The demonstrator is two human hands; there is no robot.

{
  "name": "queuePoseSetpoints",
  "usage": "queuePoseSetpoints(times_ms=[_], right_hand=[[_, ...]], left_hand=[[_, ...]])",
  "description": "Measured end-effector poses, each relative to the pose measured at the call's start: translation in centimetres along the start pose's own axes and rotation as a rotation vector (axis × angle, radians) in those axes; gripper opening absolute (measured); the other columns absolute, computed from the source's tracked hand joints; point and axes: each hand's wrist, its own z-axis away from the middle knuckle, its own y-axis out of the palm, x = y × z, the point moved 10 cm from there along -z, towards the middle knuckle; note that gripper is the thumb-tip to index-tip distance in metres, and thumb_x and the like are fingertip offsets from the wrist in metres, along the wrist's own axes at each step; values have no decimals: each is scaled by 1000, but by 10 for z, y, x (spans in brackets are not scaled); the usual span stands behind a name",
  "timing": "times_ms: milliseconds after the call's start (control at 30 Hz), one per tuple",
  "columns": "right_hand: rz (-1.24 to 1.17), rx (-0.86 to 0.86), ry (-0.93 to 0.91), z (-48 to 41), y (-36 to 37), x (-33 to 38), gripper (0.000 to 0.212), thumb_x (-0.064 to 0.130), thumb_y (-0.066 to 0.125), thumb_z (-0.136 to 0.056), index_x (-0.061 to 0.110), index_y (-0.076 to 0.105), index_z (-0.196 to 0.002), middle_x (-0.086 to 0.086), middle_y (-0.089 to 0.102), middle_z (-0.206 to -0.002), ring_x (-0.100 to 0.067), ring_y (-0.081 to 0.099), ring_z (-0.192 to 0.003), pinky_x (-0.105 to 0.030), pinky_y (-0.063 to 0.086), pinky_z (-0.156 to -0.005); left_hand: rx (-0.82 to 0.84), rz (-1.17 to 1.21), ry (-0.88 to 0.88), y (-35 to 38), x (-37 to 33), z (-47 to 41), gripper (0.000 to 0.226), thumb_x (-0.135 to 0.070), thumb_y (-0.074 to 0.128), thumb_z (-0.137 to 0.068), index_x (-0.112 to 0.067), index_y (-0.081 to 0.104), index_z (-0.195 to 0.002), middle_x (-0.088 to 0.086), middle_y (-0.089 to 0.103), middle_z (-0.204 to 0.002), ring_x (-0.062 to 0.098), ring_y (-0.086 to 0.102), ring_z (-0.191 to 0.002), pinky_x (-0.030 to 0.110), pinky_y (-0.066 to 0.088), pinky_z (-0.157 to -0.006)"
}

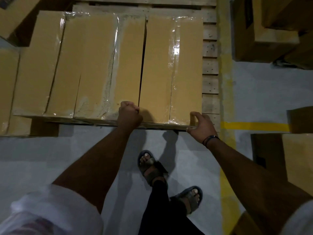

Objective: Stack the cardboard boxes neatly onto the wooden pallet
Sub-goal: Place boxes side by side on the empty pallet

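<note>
Three long taped cardboard boxes lie side by side on the wooden pallet (210, 68). The right box (171, 68) is the one under my hands. My left hand (129, 113) is curled in a fist at its near left corner, by the gap to the middle box (108, 65). My right hand (200, 125) grips the near right corner, thumb on top and fingers down the front face. The left box (40, 65) lies beyond the middle one. The pallet's slats show along the right and far edges.
More cardboard boxes stand at the far left (6, 85), top left (17, 14), top right (274, 29) and right (298, 160). A yellow floor line (227, 99) runs beside the pallet. My sandalled feet (150, 163) stand on the grey floor.
</note>
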Motion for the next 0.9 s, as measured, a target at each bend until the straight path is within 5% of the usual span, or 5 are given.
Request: queuePoseSetpoints(times_ms=[200, 467, 567, 633, 900], right_hand=[[-93, -18, 37, -27, -7, 16, 88, 34, 82, -82, 28, 31, -154, -10, 29, -156, -35, 40, -137, -42, 40, -110], [-223, -263, 171, -74, -42, 42, 108, 45, 77, -84, 22, 6, -162, -10, -1, -169, -36, 19, -152, -48, 28, -119], [-321, -332, 252, -94, -54, 47, 101, 57, 76, -77, 12, 31, -155, -17, 28, -161, -38, 36, -143, -52, 37, -113], [-266, -239, 219, -106, -49, 64, 86, 67, 71, -67, 9, 55, -128, -19, 50, -137, -40, 52, -122, -52, 48, -100], [-98, -61, 139, -108, -51, 70, 76, 49, 75, -85, 18, 44, -147, -11, 31, -156, -35, 38, -139, -44, 37, -112]], left_hand=[[65, -367, 173, 6, -27, 17, 66, -43, 74, -85, -15, 49, -139, 11, 41, -139, 30, 52, -119, 44, 53, -90], [252, -544, 262, 19, -51, -30, 109, -65, 69, -84, -25, 7, -164, 5, 0, -172, 37, 13, -153, 52, 34, -116], [273, -515, 215, 12, -60, -48, 113, -68, 70, -82, -25, 7, -164, 3, 3, -172, 38, 20, -150, 54, 43, -108], [272, -503, 201, 10, -62, -51, 111, -68, 72, -81, -26, 11, -163, 3, 7, -171, 39, 23, -149, 53, 45, -106], [289, -573, 210, 10, -66, -51, 111, -66, 72, -81, -21, 12, -163, 7, 1, -172, 42, 27, -147, 51, 49, -102]])
